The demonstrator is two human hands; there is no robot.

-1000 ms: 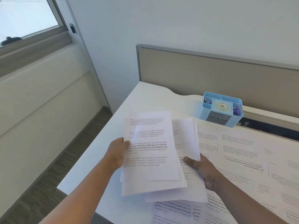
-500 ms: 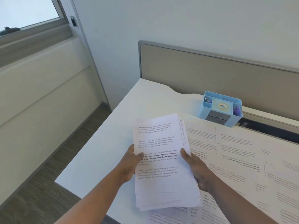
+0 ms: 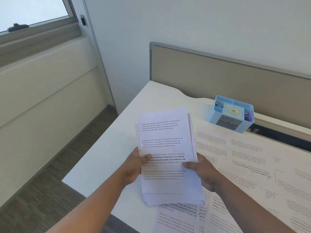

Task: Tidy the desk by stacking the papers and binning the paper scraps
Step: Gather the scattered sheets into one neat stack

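The stack of papers (image 3: pixel 168 157) is held above the near left part of the table (image 3: pixel 107 157), between both hands. The left hand (image 3: pixel 137 165) grasps its left edge with the thumb on top, and the right hand (image 3: pixel 202 172) grasps the right edge in the same way. The top sheet carries four short blocks of printed text, and the lower sheets stick out a little at the bottom. More printed sheets (image 3: pixel 252 165) lie spread on the table to the right. A light blue organizer (image 3: pixel 231 113) stands at the back; it contains a tape roll (image 3: pixel 233 111) in the middle and clips in the side compartments. Behind it stands a beige partition (image 3: pixel 218 73). A window (image 3: pixel 33 10) is at the far left.
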